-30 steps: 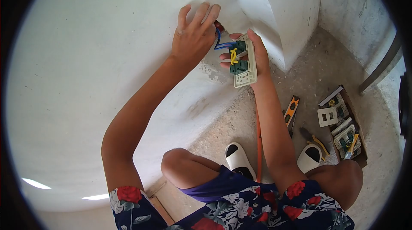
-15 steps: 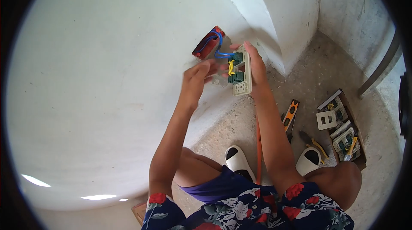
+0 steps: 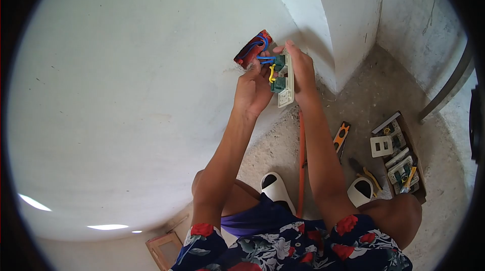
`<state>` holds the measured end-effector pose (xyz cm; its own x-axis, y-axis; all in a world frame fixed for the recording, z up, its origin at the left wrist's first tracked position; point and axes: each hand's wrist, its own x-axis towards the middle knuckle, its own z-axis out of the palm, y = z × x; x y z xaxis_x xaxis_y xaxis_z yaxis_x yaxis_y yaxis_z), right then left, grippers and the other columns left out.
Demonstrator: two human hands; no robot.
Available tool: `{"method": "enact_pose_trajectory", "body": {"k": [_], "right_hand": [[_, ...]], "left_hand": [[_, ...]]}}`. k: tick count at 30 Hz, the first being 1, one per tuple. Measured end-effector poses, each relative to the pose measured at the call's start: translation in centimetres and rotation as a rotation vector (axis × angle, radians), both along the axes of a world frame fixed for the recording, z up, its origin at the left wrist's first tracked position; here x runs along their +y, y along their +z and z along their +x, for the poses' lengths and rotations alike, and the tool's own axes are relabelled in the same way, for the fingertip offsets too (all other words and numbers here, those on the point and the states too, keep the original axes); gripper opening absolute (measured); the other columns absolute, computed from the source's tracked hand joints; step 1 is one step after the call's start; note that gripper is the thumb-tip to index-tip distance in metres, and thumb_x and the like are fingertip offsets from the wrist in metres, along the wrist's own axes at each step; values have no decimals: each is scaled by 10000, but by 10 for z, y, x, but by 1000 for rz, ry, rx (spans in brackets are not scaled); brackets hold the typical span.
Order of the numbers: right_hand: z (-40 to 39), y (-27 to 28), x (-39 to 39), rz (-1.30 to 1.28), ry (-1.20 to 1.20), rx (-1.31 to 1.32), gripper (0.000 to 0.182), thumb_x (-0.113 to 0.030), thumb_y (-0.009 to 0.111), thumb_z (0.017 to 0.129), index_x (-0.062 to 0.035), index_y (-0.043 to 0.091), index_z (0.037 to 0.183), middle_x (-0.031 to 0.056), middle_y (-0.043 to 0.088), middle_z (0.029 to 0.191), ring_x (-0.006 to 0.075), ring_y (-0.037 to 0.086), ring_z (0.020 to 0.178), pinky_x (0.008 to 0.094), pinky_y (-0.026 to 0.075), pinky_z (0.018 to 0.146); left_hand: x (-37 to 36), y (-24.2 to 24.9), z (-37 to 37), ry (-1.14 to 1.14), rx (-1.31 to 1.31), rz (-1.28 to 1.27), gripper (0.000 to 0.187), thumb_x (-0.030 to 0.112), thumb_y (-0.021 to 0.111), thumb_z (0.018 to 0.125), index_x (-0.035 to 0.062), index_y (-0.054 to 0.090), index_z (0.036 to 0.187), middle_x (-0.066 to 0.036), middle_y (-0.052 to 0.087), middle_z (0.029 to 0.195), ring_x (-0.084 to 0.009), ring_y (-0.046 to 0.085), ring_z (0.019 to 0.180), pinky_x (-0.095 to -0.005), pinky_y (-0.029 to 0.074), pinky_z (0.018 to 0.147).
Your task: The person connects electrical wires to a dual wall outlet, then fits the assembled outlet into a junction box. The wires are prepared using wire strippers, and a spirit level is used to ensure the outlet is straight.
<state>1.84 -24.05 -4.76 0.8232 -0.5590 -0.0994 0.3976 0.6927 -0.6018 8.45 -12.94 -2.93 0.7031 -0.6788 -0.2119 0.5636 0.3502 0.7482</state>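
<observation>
An off-white socket plate with green modules and a short yellow wire is held upright in my right hand, its back facing left. Blue wires run from the red wall box to the upper green module. My left hand is at these wires, between the box and the plate, its thumb and fingers closed around them close to the box's lower edge. Some of its fingertips are hidden behind the wires and modules.
On the floor at the right, a cardboard box holds more socket plates and a yellow-handled tool. A loose frame leans at its edge. Pliers, an orange level and an orange conduit lie nearer the feet.
My left hand has moved right and up to the blue wires and closed on them. The plate in my right hand is slightly higher and closer to the wall box in view.
</observation>
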Motion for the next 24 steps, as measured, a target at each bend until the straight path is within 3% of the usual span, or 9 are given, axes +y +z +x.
{"method": "enact_pose_trajectory", "body": {"k": [4, 7, 9, 10, 12, 13, 15, 18, 24], "right_hand": [[1, -2, -5, -81, 1, 16, 393, -372, 581, 964, 13, 646, 918, 58, 595, 755, 117, 572, 608, 270, 506, 526], [0, -8, -6, -100, 44, 19, 404, -388, 564, 968, 7, 646, 955, 64, 605, 745, 126, 585, 579, 268, 505, 513], [-1, -11, -8, -88, 63, 8, 424, -413, 550, 970, -1, 647, 997, 73, 623, 738, 137, 602, 553, 264, 506, 507], [-1, -11, -8, -75, 72, 13, 424, -411, 549, 969, 1, 645, 997, 74, 623, 737, 138, 603, 556, 266, 506, 509], [-2, -13, -7, -44, 62, 24, 424, -409, 548, 968, 3, 643, 997, 75, 623, 735, 139, 603, 558, 268, 505, 511], [-1, -13, -7, -42, 66, 7, 425, -411, 548, 966, 3, 641, 996, 76, 622, 734, 140, 605, 563, 271, 508, 522], [1, -16, -7, -27, 60, -2, 426, -413, 548, 963, 2, 640, 996, 78, 621, 733, 140, 606, 568, 274, 511, 533], [-3, -13, -3, -52, 51, -26, 448, -433, 533, 960, 0, 644, 991, 74, 616, 728, 134, 608, 587, 278, 517, 569], [2, -15, -4, -123, 35, -29, 458, -436, 529, 959, 4, 653, 990, 73, 615, 756, 128, 607, 609, 255, 513, 547]], "left_hand": [[-1, 10, 1, -19, -23, 98, 344, 314, 438, 1050, 86, 540, 1287, -66, 596, 1163, -217, 537, 965, -388, 462, 879], [3, 19, -8, 36, -55, 296, 325, 310, 454, 1043, 74, 579, 1227, -55, 624, 1150, -218, 562, 1131, -379, 450, 952], [8, 20, -7, 41, -528, 662, 314, 304, 511, 1009, 77, 618, 1199, -85, 693, 942, -249, 676, 865, -372, 525, 766], [14, 24, -10, 32, -528, 665, 314, 304, 511, 1009, 77, 618, 1199, -85, 693, 942, -249, 676, 865, -372, 525, 766], [26, 37, -14, 322, -1985, 1156, 342, 246, 562, 951, 92, 635, 1247, -105, 693, 725, -278, 670, 579, -370, 517, 542], [25, 48, -18, 297, -1994, 1148, 342, 246, 562, 951, 92, 635, 1247, -105, 693, 725, -278, 670, 579, -370, 517, 542], [18, 70, -27, 25, -2158, 1556, 527, 164, 584, 884, 117, 529, 1407, -125, 679, 663, -289, 655, 512, -373, 493, 454], [0, 84, -22, -285, -2142, 1923, 698, 99, 575, 853, 129, 368, 1518, -129, 679, 653, -284, 667, 524, -386, 504, 467], [-2, 80, -7, -478, -2227, 1993, 827, 100, 587, 830, 78, 205, 1563, -109, 671, 617, -269, 664, 515, -382, 504, 474]]}}
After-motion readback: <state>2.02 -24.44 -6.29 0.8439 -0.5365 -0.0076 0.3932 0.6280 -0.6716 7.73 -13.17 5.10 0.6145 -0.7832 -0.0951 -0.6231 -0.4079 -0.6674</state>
